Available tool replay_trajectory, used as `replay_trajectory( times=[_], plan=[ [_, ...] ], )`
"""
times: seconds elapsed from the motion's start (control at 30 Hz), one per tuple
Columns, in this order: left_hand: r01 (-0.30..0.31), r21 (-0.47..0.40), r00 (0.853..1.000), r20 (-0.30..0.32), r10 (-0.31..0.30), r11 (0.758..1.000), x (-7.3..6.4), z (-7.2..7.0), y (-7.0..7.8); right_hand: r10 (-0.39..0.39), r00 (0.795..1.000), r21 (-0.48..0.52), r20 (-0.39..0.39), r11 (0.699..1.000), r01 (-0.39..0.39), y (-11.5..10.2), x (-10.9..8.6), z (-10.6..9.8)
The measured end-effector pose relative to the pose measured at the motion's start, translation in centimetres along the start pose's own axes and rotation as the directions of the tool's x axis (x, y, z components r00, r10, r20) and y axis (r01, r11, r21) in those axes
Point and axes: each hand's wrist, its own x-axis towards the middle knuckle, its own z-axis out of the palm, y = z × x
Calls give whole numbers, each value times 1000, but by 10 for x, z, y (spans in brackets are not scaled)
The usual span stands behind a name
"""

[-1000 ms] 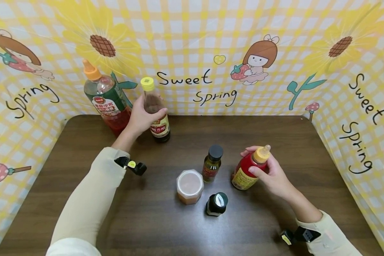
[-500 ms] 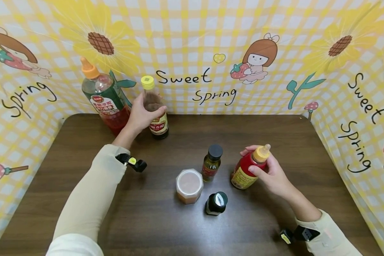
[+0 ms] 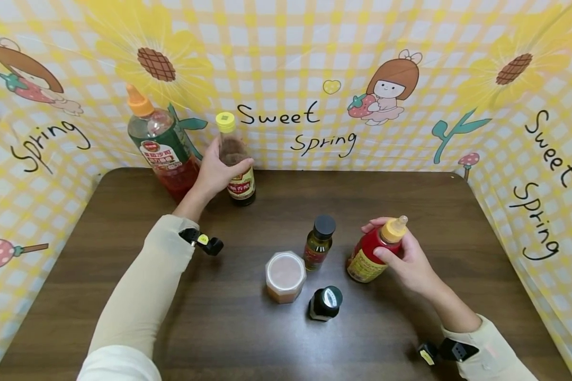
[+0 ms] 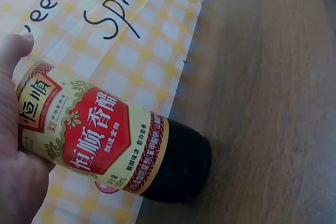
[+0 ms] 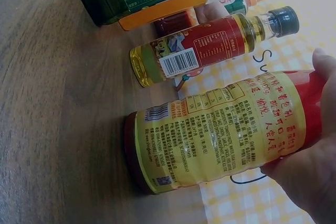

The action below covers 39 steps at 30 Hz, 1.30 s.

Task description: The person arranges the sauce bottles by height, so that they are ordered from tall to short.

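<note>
At the back left, my left hand [image 3: 218,172] grips a vinegar bottle [image 3: 241,185] with a yellow cap and dark liquid. It stands upright by the back cloth, and its red-and-cream label [image 4: 97,129] faces the left wrist camera. On the right side of the table, fingers and thumb of my right hand [image 3: 413,264] wrap around a red ketchup squeeze bottle [image 3: 366,263] with a yellow nozzle cap. The yellow label [image 5: 210,135] of that bottle fills much of the right wrist view. Palm and some fingers are hidden behind each bottle.
A large ketchup bottle [image 3: 164,159] with an orange nozzle stands left of the vinegar. Mid-table are a small black-capped oil bottle [image 3: 317,246], an octagonal white-lidded jar [image 3: 286,275] and a small dark bottle [image 3: 325,306]. Checked cloth [image 3: 286,63] surrounds the table's back and sides.
The vinegar bottle and my left hand have shifted slightly back toward the cloth. My right hand keeps its grip on the ketchup bottle in the same place; the head view has shifted a little.
</note>
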Motion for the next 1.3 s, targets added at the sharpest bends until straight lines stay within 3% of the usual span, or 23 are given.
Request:
replay_trajectory(
  times=[0.27, 0.47, 0.67, 0.97, 1.17, 1.3],
  plan=[
    [1, -14, 1000, -1, -1, 1000, -1, 2, 2, -14, 1000, -53, 21, 998, 15, -3, 4, -6],
    [-1, -25, 1000, 6, 1, 1000, -1, 2, 2, -35, 999, -76, 16, 996, 36, -9, 19, -11],
    [-9, -41, 1000, 4, 9, 999, 0, 1, 0, -41, 999, -100, 33, 994, 44, -19, 48, -18],
    [-5, -49, 1000, 2, 5, 999, -1, 1, -2, 15, 995, -147, 94, 989, -1, -23, 100, -30],
    [4, -30, 1000, -4, -4, 1000, -2, -1, -1, 76, 993, -171, 93, 983, -59, -21, 130, -28],
    [10, -15, 1000, -6, -10, 1000, -2, -1, -1, 82, 993, -134, 82, 989, -70, -19, 148, -21]
  ],
)
